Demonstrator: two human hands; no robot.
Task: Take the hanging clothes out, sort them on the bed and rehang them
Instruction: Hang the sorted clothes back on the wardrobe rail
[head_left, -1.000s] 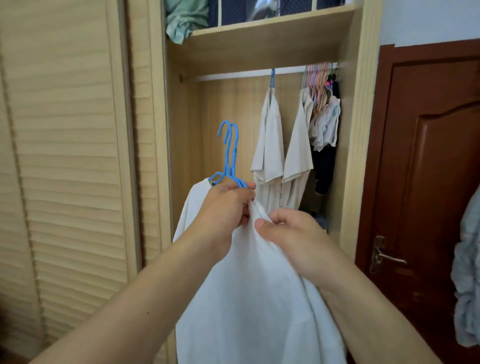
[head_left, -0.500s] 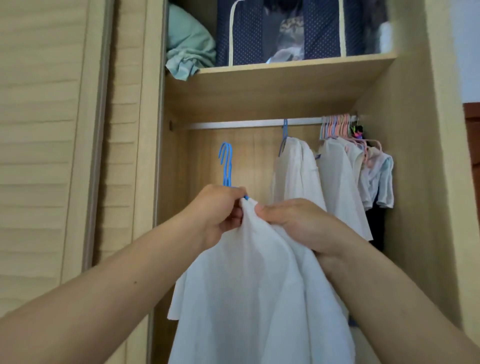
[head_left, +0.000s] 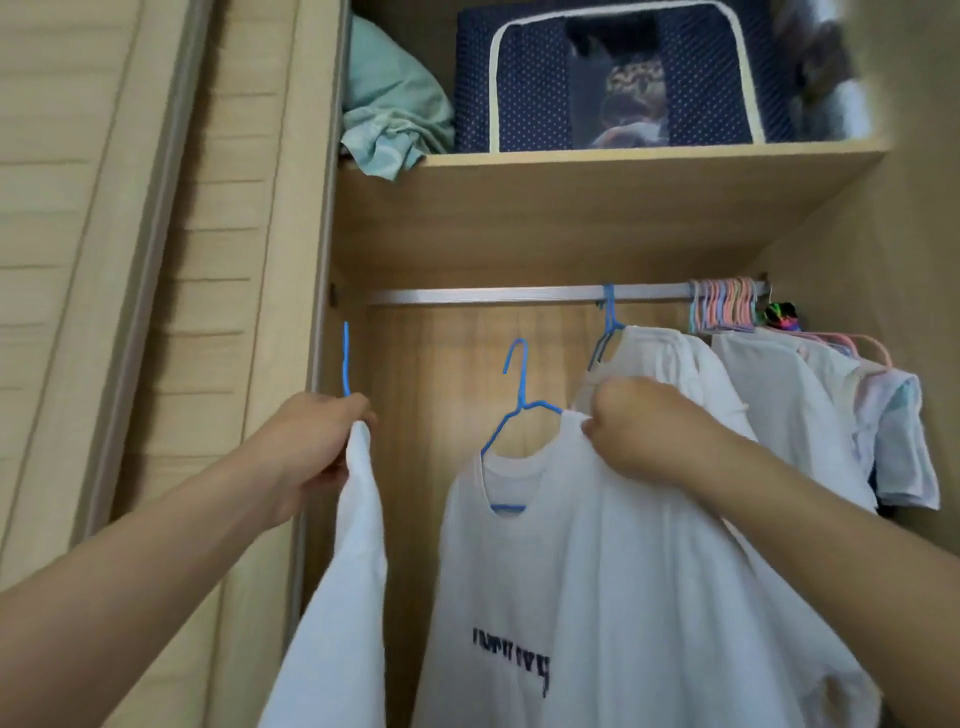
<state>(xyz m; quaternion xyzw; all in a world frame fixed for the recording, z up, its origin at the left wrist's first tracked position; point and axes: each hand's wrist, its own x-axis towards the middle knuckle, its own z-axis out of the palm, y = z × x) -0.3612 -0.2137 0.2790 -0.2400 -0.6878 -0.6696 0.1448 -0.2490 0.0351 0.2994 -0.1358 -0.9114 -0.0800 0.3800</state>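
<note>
1. Home bedroom wardrobe: wooden closet (head_left: 571, 234) with louvred sliding door (head_left: 104, 260).
2. Metal hanging rail (head_left: 493, 296), white T-shirts (head_left: 779, 395) on hangers.
3. Top shelf: fabric storage box (head_left: 519, 88), folded green bedding (head_left: 389, 119).

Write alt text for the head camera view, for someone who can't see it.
Two bare hands hold white shirts on blue hangers below a wardrobe rail: the left hand grips one hanger and shirt, the right hand holds a printed white T-shirt on another hanger. More white shirts hang at right; a navy storage bag sits on the shelf above.
</note>
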